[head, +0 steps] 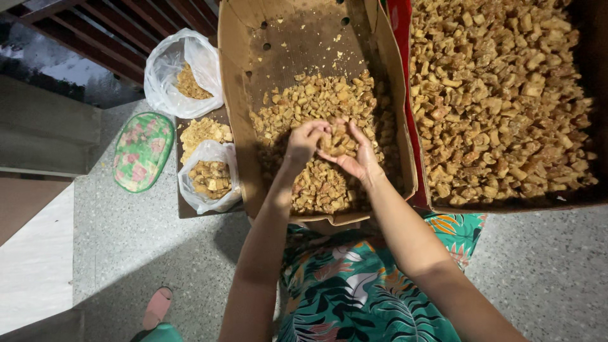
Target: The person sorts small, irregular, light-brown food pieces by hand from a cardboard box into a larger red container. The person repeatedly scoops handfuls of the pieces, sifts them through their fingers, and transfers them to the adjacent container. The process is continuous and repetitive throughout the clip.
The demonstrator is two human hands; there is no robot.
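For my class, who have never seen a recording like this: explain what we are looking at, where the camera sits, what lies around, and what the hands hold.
There is one picture, taken by a camera worn on a person's head, looking down at their own two bare arms. No machine is involved. The left hand and right hand meet over an open brown cardboard box partly filled with small golden-brown chunks; the right palm cups a small heap of chunks and the left hand's fingers touch it. A second box, with a red edge, is fuller. To the left are two clear plastic bags holding similar pieces, and an oval green floral lid on the speckled grey floor.
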